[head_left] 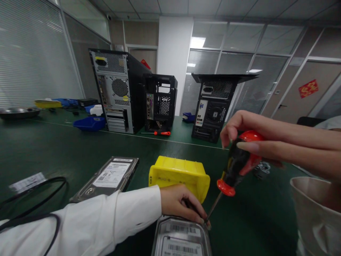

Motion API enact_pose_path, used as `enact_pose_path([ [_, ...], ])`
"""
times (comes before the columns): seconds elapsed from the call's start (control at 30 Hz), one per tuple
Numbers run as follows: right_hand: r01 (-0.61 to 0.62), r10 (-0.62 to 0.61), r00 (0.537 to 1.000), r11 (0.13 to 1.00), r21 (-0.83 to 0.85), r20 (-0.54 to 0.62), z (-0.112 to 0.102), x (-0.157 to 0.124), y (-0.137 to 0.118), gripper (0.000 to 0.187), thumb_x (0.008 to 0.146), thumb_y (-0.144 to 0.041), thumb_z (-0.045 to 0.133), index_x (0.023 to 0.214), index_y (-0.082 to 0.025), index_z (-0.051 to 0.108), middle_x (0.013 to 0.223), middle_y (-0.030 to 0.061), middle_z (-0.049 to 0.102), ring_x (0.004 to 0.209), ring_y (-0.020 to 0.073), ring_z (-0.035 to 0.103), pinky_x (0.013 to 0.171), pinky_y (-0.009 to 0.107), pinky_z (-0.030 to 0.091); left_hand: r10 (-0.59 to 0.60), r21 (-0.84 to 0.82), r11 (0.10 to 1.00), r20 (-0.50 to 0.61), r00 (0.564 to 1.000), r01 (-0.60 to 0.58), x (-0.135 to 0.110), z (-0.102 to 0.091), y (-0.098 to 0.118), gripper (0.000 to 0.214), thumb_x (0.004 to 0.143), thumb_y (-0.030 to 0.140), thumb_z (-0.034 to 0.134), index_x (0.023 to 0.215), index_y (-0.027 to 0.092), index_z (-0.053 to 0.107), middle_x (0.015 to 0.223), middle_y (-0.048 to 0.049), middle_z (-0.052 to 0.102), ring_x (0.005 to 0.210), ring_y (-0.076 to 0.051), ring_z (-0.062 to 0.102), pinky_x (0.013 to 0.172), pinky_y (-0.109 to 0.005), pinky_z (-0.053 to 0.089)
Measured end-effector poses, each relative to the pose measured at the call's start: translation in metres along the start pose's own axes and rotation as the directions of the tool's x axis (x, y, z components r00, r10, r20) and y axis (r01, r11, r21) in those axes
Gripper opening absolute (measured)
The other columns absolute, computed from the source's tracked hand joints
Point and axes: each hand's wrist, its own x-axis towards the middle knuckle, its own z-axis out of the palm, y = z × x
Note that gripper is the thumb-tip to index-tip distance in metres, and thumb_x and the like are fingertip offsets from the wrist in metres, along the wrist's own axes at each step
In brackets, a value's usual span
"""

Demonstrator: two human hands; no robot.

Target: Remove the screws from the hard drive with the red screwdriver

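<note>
My right hand (247, 137) grips the red and black handle of a screwdriver (236, 165), held tilted, with its tip down at the far edge of a hard drive (181, 240) at the bottom centre. My left hand (182, 206), in a white sleeve, rests on that drive's far edge, fingers beside the screwdriver tip. A yellow plastic bin (179, 176) stands just behind the left hand. A second hard drive (109, 177) lies flat to the left.
Three open computer cases (117, 94) (160, 101) (213, 106) stand at the back of the green table (53, 149). A small red screwdriver (161, 133), blue bins (90, 123), black cable (39, 199) and a beige sleeve (317, 213) at right are also in view.
</note>
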Motion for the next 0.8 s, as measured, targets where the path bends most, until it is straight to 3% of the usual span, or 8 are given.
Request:
enact_pose_path([
  [0.07, 0.015, -0.015, 1.0, 1.0, 0.002, -0.009, -0.001, -0.001, -0.001, 0.028, 0.088, -0.045, 0.036, 0.109, -0.027, 0.044, 0.09, 0.0008, 0.055, 0.072, 0.0089, 0.054, 0.06, 0.014, 0.048, 0.003, 0.009, 1.0, 0.001, 1.0, -0.003, 0.0, 0.0, 0.0, 0.046, 0.066, 0.05, 0.066, 0.096, 0.016, 0.07, 0.084, -0.0037, 0.069, 0.053, -0.003, 0.051, 0.051, -0.01, 0.04],
  [0.2, 0.191, -0.194, 0.981, 0.978, -0.081, -0.027, -0.001, 0.008, -0.005, 0.021, 0.089, -0.039, 0.039, 0.097, -0.023, 0.05, 0.075, -0.0008, 0.055, 0.059, 0.005, 0.05, 0.051, 0.012, 0.042, -0.007, 0.009, 1.0, -0.005, 1.0, 0.007, 0.002, 0.001, 0.0, 0.045, 0.066, 0.05, 0.067, 0.094, 0.015, 0.071, 0.084, -0.0034, 0.069, 0.054, -0.004, 0.052, 0.052, -0.011, 0.042],
  [0.3, 0.257, -0.257, 0.966, 0.963, -0.084, 0.003, 0.0, 0.013, -0.006, 0.018, 0.089, -0.035, 0.041, 0.094, -0.022, 0.053, 0.074, -0.0025, 0.056, 0.058, 0.0029, 0.051, 0.051, 0.01, 0.041, -0.007, -0.002, 1.0, 0.001, 1.0, 0.007, 0.001, 0.001, 0.0, 0.042, 0.067, 0.048, 0.067, 0.094, 0.016, 0.07, 0.085, -0.0028, 0.07, 0.054, -0.004, 0.053, 0.051, -0.01, 0.041],
  [0.57, 0.078, -0.077, 0.996, 0.996, -0.034, 0.049, -0.004, 0.008, 0.008, 0.029, 0.089, -0.038, 0.04, 0.112, -0.023, 0.05, 0.091, 0.0019, 0.058, 0.072, 0.0075, 0.057, 0.061, 0.014, 0.049, 0.003, -0.02, 1.0, 0.001, 1.0, -0.003, 0.001, 0.001, -0.001, 0.045, 0.066, 0.049, 0.067, 0.095, 0.015, 0.07, 0.088, -0.0039, 0.07, 0.059, -0.005, 0.056, 0.059, -0.012, 0.044],
  [0.67, 0.083, -0.083, 0.996, 0.996, -0.015, 0.04, -0.007, 0.01, 0.008, 0.027, 0.089, -0.038, 0.042, 0.109, -0.022, 0.052, 0.09, 0.0018, 0.058, 0.071, 0.007, 0.057, 0.059, 0.012, 0.049, 0.017, -0.002, 1.0, -0.001, 1.0, -0.017, 0.002, 0.0, -0.002, 0.044, 0.067, 0.049, 0.066, 0.095, 0.015, 0.07, 0.087, -0.004, 0.07, 0.056, -0.004, 0.054, 0.057, -0.011, 0.044],
  [0.8, 0.091, -0.099, 0.988, 0.993, 0.072, 0.115, -0.01, 0.012, 0.003, 0.023, 0.086, -0.035, 0.047, 0.103, -0.021, 0.055, 0.091, 0.0008, 0.06, 0.073, 0.0079, 0.061, 0.061, 0.012, 0.053, 0.031, 0.021, 0.999, 0.023, 0.999, -0.031, 0.003, 0.0, -0.003, 0.045, 0.068, 0.049, 0.065, 0.096, 0.014, 0.07, 0.093, -0.0061, 0.069, 0.061, -0.006, 0.056, 0.054, -0.011, 0.043],
])
